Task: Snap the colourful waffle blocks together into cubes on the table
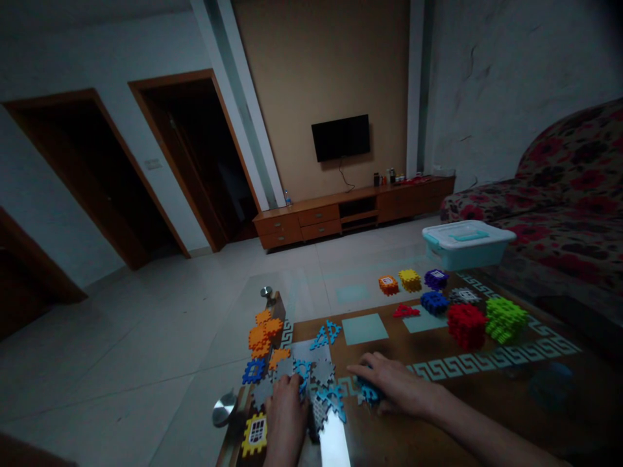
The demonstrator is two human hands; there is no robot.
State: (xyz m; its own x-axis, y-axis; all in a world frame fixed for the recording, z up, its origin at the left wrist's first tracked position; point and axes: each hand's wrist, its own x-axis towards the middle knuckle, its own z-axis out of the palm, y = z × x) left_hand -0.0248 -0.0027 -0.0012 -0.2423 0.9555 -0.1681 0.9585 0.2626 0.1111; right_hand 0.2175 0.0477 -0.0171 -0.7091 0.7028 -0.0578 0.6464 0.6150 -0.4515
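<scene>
My right hand (384, 381) is closed round a small stack of light blue interlocking tiles (370, 393) on the glass table. My left hand (286, 412) reaches into a loose spread of tiles, fingers bent downward; what they hold, if anything, is hidden. Around it lie a grey toothed tile (322, 371), a light blue tile (333, 399) and a yellow window tile (255, 434). A blue window tile (254, 371) and an orange pile (263, 334) sit farther left. Two light blue triangular tiles (326, 334) lie beyond the hands.
Sorted stacks stand at the right: red (466, 326), lime green (506, 320), blue (434, 302), yellow (409, 279) and others. A lidded storage box (467, 243) is behind them. The glass table's (195, 363) edge runs along the left; a flowered sofa (574, 194) is at right.
</scene>
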